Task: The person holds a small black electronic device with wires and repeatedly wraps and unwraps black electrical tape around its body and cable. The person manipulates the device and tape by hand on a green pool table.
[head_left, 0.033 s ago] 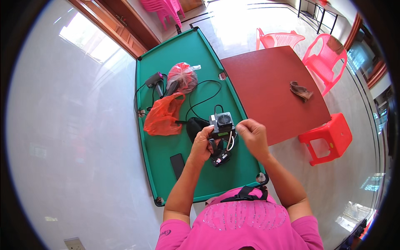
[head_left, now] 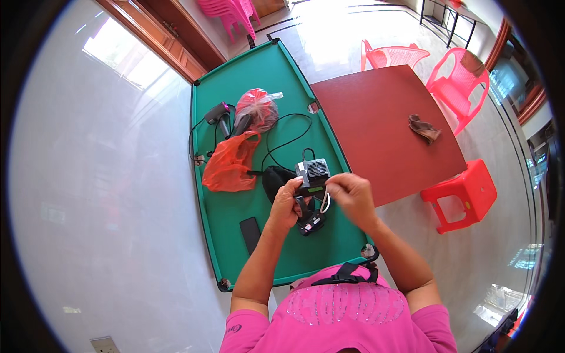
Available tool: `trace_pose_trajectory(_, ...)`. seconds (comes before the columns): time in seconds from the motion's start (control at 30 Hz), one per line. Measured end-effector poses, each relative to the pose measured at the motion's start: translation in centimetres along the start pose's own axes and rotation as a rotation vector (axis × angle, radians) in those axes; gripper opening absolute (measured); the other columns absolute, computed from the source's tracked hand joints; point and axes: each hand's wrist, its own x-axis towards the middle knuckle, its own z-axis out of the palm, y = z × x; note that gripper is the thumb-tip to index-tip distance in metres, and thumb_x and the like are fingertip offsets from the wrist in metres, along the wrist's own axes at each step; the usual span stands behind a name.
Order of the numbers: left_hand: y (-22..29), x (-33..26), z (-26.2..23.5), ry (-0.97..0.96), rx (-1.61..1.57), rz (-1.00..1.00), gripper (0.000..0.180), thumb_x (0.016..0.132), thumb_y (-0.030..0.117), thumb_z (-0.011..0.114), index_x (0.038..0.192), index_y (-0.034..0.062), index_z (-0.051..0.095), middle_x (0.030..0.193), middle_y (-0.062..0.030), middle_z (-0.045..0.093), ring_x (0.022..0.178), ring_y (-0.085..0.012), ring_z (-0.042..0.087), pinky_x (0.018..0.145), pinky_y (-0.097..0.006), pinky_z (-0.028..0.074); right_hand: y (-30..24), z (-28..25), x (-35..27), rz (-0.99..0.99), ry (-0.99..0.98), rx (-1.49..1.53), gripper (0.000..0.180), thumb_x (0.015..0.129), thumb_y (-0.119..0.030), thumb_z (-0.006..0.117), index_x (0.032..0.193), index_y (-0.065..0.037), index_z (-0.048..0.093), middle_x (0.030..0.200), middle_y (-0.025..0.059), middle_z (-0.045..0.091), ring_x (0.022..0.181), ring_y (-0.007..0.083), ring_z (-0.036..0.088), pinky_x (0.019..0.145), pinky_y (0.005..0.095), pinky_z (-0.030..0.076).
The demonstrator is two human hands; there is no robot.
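My left hand (head_left: 285, 206) is closed on a small black boxy device (head_left: 312, 170) with a round fan grille on top and a little green display on its near side. At the device's right side, my right hand (head_left: 352, 194) has its fingers pinched together; what they hold, if anything, is hidden. A white cable (head_left: 325, 203) loops down from the device, close to the right fingertips. Below it is a black unit (head_left: 311, 224) with a pale label. A black pouch-like thing (head_left: 275, 181) lies just left of the device, partly hidden by it.
The green pool table (head_left: 282, 259) bears a black phone (head_left: 250, 234), a red plastic bag (head_left: 231, 163), a hair dryer (head_left: 218, 112), a clear bag with red contents (head_left: 258, 109) and a black cord (head_left: 309, 123). A brown table (head_left: 371, 117) adjoins it, near a red stool (head_left: 465, 197) and pink chairs (head_left: 460, 82).
My right hand has shifted slightly left, its fingertips now up against the device's right side. My left hand and the device have stayed in place.
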Motion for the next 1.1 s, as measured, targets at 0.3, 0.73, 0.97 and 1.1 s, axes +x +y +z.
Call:
trace_pose_trajectory(0.3, -0.2, -0.9, 0.9, -0.003, 0.086, 0.056, 0.028, 0.086, 0.032, 0.058, 0.07, 0.0086, 0.056, 0.053, 0.0017, 0.05, 0.033, -0.0065, 0.039, 0.03, -0.02, 0.028, 0.0, 2.3, -0.1, -0.27, -0.332, -0.272, 0.01, 0.078, -0.004, 0.062, 0.087, 0.001, 0.061, 0.08, 0.0135, 0.059, 0.071, 0.0311, 0.06, 0.064, 0.0375, 0.048)
trace_pose_trajectory(0.73, -0.5, -0.4, 0.9, 0.028, 0.185, 0.191, 0.032, 0.088, 0.032, 0.055, 0.066, 0.0081, 0.057, 0.051, 0.0016, 0.05, 0.033, -0.0057, 0.04, 0.03, -0.02, 0.028, -0.6, 3.6, -0.3, -0.123, -0.355, -0.626, 0.006, 0.078, -0.002, 0.052, 0.083, -0.001, 0.049, 0.08, 0.0162, 0.056, 0.072, 0.0355, 0.058, 0.062, 0.043, 0.047)
trace_pose_trajectory(0.97, -0.5, -0.4, 0.9, -0.02, 0.226, 0.201, 0.028, 0.089, 0.027, 0.053, 0.07, 0.0082, 0.059, 0.051, 0.0034, 0.048, 0.035, -0.0031, 0.04, 0.031, -0.019, 0.027, -0.4, 3.6, 0.1, -0.409, -0.332, -0.842, 0.006, 0.079, -0.004, 0.05, 0.082, -0.001, 0.046, 0.074, 0.0125, 0.051, 0.055, 0.0285, 0.059, 0.046, 0.038, 0.049)
trace_pose_trajectory(1.1, -0.5, -0.9, 1.2, -0.065, 0.257, 0.22, 0.028, 0.09, 0.027, 0.051, 0.071, 0.0085, 0.06, 0.05, 0.0039, 0.048, 0.036, -0.0019, 0.039, 0.032, -0.019, 0.025, -0.2, 3.2, 0.8, -0.565, -0.312, -0.855, 0.006, 0.08, -0.005, 0.051, 0.082, -0.001, 0.047, 0.072, 0.0106, 0.05, 0.052, 0.0234, 0.059, 0.044, 0.0347, 0.048)
